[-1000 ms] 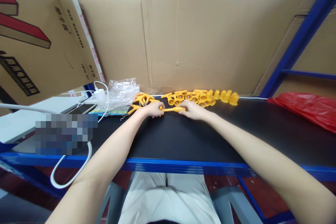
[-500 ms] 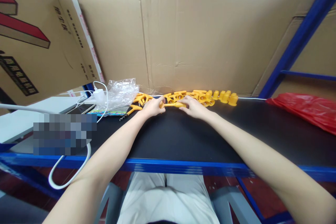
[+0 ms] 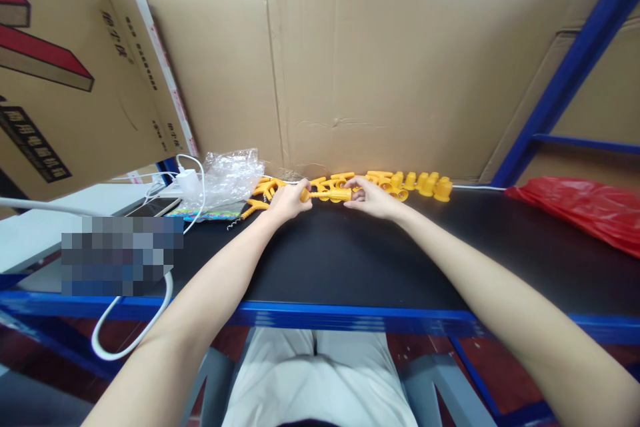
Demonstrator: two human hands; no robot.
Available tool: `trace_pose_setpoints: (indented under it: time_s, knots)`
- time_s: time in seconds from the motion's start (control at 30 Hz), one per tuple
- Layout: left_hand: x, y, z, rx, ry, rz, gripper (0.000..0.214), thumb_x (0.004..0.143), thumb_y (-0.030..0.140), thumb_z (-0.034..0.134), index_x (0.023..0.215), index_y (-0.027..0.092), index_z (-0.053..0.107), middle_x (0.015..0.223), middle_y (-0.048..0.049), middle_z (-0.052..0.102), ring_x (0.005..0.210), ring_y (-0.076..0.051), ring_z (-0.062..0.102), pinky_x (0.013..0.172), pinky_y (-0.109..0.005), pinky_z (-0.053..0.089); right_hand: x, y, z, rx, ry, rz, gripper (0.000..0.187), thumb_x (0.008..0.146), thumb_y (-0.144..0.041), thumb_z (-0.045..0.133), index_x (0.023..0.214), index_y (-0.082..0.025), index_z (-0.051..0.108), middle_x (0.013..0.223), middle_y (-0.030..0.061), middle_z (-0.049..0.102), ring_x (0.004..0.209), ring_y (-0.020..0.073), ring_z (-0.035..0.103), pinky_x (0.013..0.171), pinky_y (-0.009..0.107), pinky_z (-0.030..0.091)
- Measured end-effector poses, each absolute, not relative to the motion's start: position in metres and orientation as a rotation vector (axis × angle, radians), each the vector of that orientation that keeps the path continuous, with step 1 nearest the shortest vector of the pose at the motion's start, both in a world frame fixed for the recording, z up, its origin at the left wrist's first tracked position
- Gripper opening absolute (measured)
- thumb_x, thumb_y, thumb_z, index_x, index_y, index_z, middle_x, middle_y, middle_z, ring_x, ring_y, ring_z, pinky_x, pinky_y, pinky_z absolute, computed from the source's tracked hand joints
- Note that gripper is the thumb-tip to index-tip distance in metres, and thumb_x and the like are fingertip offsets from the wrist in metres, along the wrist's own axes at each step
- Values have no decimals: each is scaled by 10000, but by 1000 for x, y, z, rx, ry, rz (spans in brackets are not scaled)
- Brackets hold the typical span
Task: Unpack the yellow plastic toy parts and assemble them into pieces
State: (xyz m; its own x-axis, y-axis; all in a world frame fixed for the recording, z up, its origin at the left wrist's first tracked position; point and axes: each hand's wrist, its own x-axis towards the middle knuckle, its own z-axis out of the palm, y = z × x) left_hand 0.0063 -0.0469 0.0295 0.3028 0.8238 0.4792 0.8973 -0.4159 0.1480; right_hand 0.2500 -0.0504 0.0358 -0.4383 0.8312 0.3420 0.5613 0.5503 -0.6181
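Close to the back of the black surface, my left hand [image 3: 293, 202] is closed round one end of a yellow plastic corkscrew [image 3: 320, 195]. Its thin middle and wider, bell-like end [image 3: 341, 194] stretch rightward between my hands. At that wider end my right hand [image 3: 373, 199] has its fingers curled but apart, above and below the rim; whether they touch it I cannot tell. Yellow branched handles with metal screws [image 3: 257, 205] lie left of and behind my left hand. Yellow cups [image 3: 429, 185] stand in a group beyond my right hand, some tipped with their openings showing.
A clear plastic bag [image 3: 227, 177] lies at the left, near a white charger with cable [image 3: 189, 181] and a phone [image 3: 153, 208]. Red plastic [image 3: 575, 210] is at the right. A cardboard wall [image 3: 390, 73] closes off the back, and a blue rail [image 3: 350, 318] edges the front.
My right hand has loosened and shifted slightly right, uncovering the corkscrew's wider end. My left hand has stayed closed round the other end, nearly in place.
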Motion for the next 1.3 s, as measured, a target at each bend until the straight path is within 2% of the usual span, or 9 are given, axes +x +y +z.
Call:
trace_pose_setpoints:
  time_s: [0.17, 0.33, 0.43, 0.6, 0.77, 0.97, 1.13, 1.2, 1.3]
  knots:
    - [6, -44, 26, -2346, -1547, -845, 291, 750, 306, 578, 1032, 237, 558, 750, 3, 653, 721, -183, 634, 618, -230, 399, 250, -47, 34, -1045, -1887, 969, 254, 820, -281, 600, 1032, -169, 515, 874, 60, 640, 742, 150, 659, 788, 333, 530]
    - [8, -43, 25, -2319, -1520, -858, 290, 756, 318, 579, 1035, 240, 563, 767, -2, 667, 723, -185, 645, 610, -229, 399, 244, -45, 31, -1085, -1707, 1095, 227, 902, -389, 489, 951, -169, 513, 712, 58, 659, 594, 147, 661, 639, 292, 553]
    - [8, -44, 26, -2301, -1552, -833, 301, 754, 319, 587, 1045, 247, 564, 778, -6, 674, 734, -189, 649, 617, -231, 403, 245, -48, 35, -1113, -1743, 1105, 249, 904, -398, 486, 1019, -178, 493, 726, 57, 673, 569, 144, 660, 608, 287, 554]
    - [9, -44, 27, -2278, -1589, -818, 321, 758, 324, 587, 1069, 250, 559, 801, -13, 680, 754, -196, 652, 628, -237, 408, 250, -55, 43, -1034, -1825, 1144, 431, 754, -241, 708, 1068, -209, 414, 760, 15, 683, 615, 144, 670, 651, 296, 560]
    - [10, -46, 28, -2263, -1561, -836, 301, 763, 318, 583, 1053, 238, 565, 799, -19, 680, 763, -205, 656, 635, -244, 411, 248, -56, 43, -1082, -1825, 1106, 236, 864, -393, 560, 894, -184, 456, 780, 74, 700, 528, 121, 641, 582, 264, 536]
    - [10, -47, 29, -2269, -1558, -826, 290, 765, 317, 577, 1045, 243, 565, 790, -12, 679, 754, -198, 653, 632, -240, 408, 247, -52, 40, -1258, -1814, 1052, 433, 870, -589, 416, 892, -166, 507, 875, 122, 694, 504, 121, 629, 452, 228, 481]
    - [9, -46, 29, -2261, -1589, -812, 304, 757, 312, 582, 1054, 251, 564, 793, -11, 679, 752, -197, 650, 633, -242, 409, 251, -49, 37, -1144, -1875, 996, 475, 772, -375, 671, 1152, -202, 445, 1106, 96, 631, 655, 114, 661, 595, 238, 516]
    - [9, -46, 29, -2261, -1588, -813, 306, 755, 313, 581, 1054, 252, 565, 799, -14, 680, 753, -199, 650, 634, -244, 408, 251, -49, 37, -1118, -1862, 955, 444, 753, -283, 692, 1118, -200, 452, 1057, 71, 642, 634, 101, 651, 622, 243, 508]
    - [9, -46, 29, -2259, -1584, -817, 301, 755, 320, 578, 1048, 252, 566, 797, -14, 680, 750, -200, 649, 634, -245, 406, 248, -52, 40, -1153, -1837, 946, 260, 811, -313, 625, 1002, -188, 499, 860, 38, 674, 591, 106, 638, 633, 260, 500]
